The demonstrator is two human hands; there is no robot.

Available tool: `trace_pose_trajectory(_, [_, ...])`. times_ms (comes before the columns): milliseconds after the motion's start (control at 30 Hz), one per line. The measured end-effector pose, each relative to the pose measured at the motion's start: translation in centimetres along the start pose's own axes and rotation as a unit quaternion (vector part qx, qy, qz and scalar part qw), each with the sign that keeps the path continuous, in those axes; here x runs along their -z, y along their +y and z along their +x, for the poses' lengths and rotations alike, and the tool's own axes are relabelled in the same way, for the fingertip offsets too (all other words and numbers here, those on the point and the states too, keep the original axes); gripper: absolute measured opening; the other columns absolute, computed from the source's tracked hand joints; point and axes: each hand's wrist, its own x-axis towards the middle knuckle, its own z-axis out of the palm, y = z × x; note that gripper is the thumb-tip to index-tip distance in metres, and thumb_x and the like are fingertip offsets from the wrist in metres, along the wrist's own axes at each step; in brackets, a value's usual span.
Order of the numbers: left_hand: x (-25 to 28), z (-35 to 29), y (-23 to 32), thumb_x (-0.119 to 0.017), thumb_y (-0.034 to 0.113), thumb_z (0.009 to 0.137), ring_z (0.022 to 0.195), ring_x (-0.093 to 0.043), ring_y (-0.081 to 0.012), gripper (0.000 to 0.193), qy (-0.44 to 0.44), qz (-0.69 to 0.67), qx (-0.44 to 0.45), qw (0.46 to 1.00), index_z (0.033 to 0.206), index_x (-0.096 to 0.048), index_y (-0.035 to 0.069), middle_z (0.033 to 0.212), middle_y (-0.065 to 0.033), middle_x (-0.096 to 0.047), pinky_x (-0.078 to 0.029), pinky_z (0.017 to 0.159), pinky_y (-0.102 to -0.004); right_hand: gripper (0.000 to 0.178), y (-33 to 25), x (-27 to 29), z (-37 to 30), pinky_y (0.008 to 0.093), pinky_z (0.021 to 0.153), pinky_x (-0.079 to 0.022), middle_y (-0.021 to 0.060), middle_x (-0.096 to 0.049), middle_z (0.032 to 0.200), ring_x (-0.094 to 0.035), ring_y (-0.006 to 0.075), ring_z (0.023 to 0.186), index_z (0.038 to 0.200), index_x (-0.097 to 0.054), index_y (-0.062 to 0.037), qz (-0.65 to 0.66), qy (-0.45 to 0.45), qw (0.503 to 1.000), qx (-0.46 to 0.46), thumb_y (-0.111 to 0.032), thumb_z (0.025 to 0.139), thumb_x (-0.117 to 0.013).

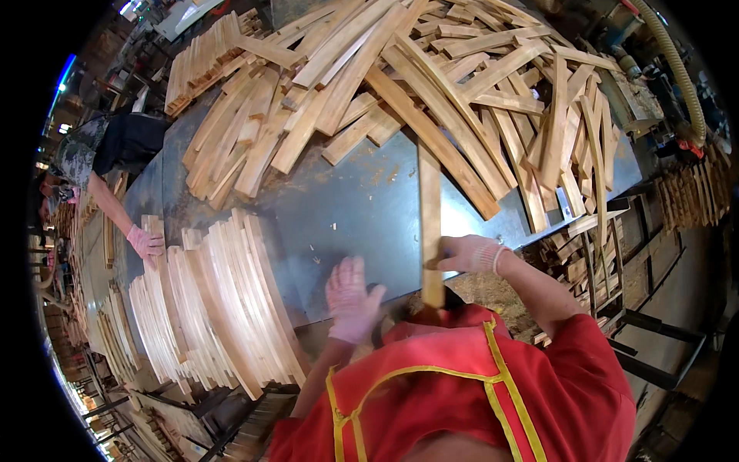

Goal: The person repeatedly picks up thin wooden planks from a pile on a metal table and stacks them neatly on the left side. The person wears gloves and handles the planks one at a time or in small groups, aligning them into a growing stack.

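Pale wood lies against my right hand (471, 254): its fingers are bent over the right edge of a board (429, 208), gripping it near its closer end. From those fingers the board runs straight away from me across the grey metal table (339, 223), and its short near end juts past the table edge toward my red garment (431, 369). Left of that grip, well apart from the board, my left hand (352, 299) holds nothing; its gloved fingers point up and away, thumb standing wide of them. Beyond both sets of fingers spreads a jumbled heap of boards (462, 100). Left of my left fingers stand close rows of strips (223, 300), and at their far side another person's gloved hand (145, 242) touches a strip.
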Motion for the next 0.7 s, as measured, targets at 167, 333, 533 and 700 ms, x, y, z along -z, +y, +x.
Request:
trace_pose_trajectory(167, [-1.7, 3.9, 8.3, -0.079, 0.053, 0.077, 0.136, -0.045, -0.0367, 0.095, -0.003, 0.015, -0.063, 0.998, 0.153, -0.044, 0.006, 0.146, -0.0153, -0.050, -0.037, 0.113, -0.0518, 0.073, -0.3, 10.5, 3.2, 0.0513, 0.095, -0.052, 0.0291, -0.068, 0.120, -0.064, 0.0464, 0.111, 0.141, -0.055, -0.0035, 0.000, 0.422, 0.900, 0.112, -0.055, 0.091, -0.067])
trace_pose_trajectory(333, [-1.8, 5.2, 11.2, -0.078, 0.050, 0.077, 0.126, -0.051, -0.0323, 0.093, -0.038, 0.045, -0.091, 0.994, 0.152, -0.044, 0.007, 0.132, -0.0117, -0.054, -0.042, 0.104, -0.0516, 0.089, 7.3, 17.4, 10.5, 0.0487, 0.103, -0.051, 0.0299, -0.068, 0.126, -0.065, 0.0451, 0.118, 0.155, -0.038, -0.0013, 0.036, 0.514, 0.856, -0.041, -0.027, 0.080, -0.080])
trace_pose_trajectory(533, [-1.2, 5.2, 3.3, -0.075, 0.037, 0.083, 0.120, -0.058, -0.0310, 0.087, -0.058, 0.078, 0.163, 0.982, 0.156, -0.035, 0.010, 0.131, -0.0110, -0.055, -0.051, 0.096, -0.0463, 0.094, 5.9, 8.0, 12.5, 0.0420, 0.106, -0.051, 0.0295, -0.067, 0.131, -0.066, 0.0424, 0.121, 0.161, -0.033, -0.0064, 0.208, 0.339, 0.917, 0.007, -0.015, 0.076, -0.075])
trace_pose_trajectory(700, [-0.6, -2.8, -8.2, -0.072, 0.021, 0.091, 0.110, -0.063, -0.0225, 0.070, -0.051, -0.246, 0.164, 0.954, 0.154, -0.046, 0.005, 0.127, -0.0076, -0.064, -0.054, 0.093, -0.0367, 0.089, -1.9, -1.7, 8.1, 0.0332, 0.093, -0.056, 0.0150, -0.070, 0.125, -0.069, 0.0234, 0.106, 0.164, -0.032, -0.0088, 0.436, 0.284, 0.849, 0.087, -0.001, 0.083, -0.068])
